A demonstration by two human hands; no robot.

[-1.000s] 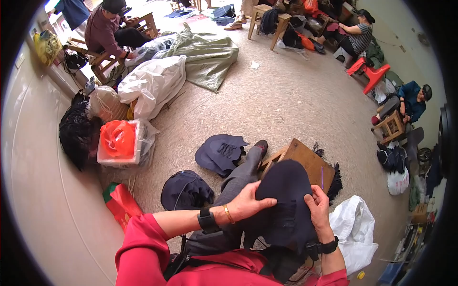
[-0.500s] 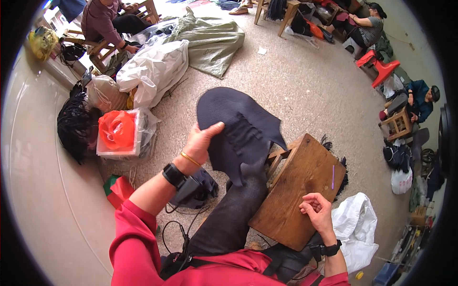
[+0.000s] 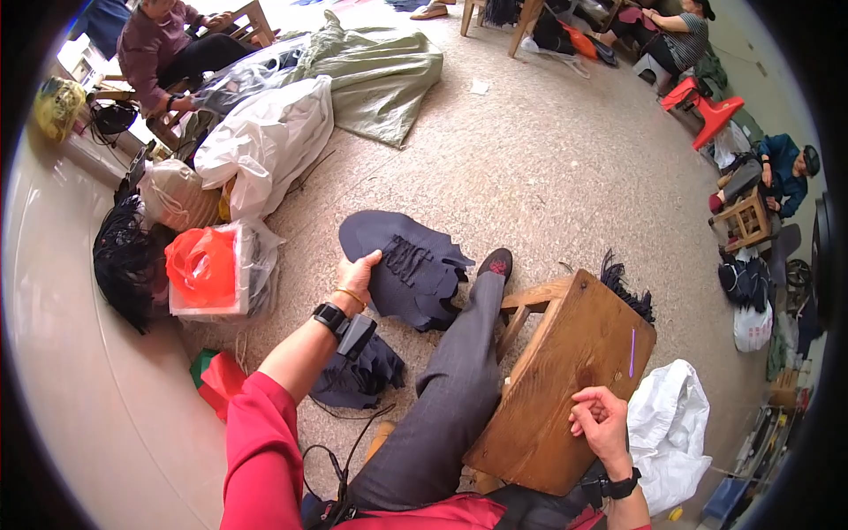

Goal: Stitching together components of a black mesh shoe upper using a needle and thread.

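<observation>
Left hand (image 3: 357, 276) with its grip pinching dark blue cloth (image 3: 408, 281) by the edge, low at the floor (image 3: 512, 159), right hand (image 3: 602, 422) loosely curled over wooden bench (image 3: 548, 389) — I cannot tell if grasping — 1 purple stick (image 3: 632, 352) there

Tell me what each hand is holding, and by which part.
The left hand holds dark blue fabric by its left edge, thumb on top; the right hand shows nothing held.

Matt, ribbed navy cloth pieces (image 3: 415, 291) are shown. Smooth, grained wood is seen in the bench (image 3: 561, 389), glossy plastic in the red stool (image 3: 712, 116), crinkled plastic in the orange-red bag (image 3: 201, 267).
</observation>
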